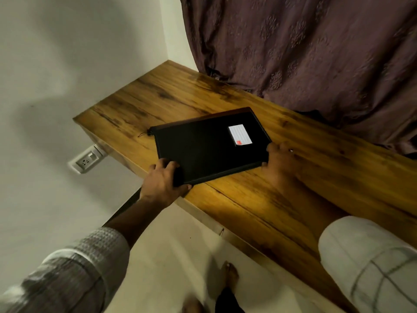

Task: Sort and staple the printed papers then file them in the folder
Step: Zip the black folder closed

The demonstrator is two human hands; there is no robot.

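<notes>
A closed black folder with a white label lies on the wooden shelf-like desk. My left hand grips the folder's near left corner, thumb under the edge. My right hand holds its near right corner, fingers curled against the side. No printed papers or stapler are in view.
A purple patterned curtain hangs behind the desk on the right. A wall socket sits on the white wall under the desk's left end. My bare foot stands on the pale floor below.
</notes>
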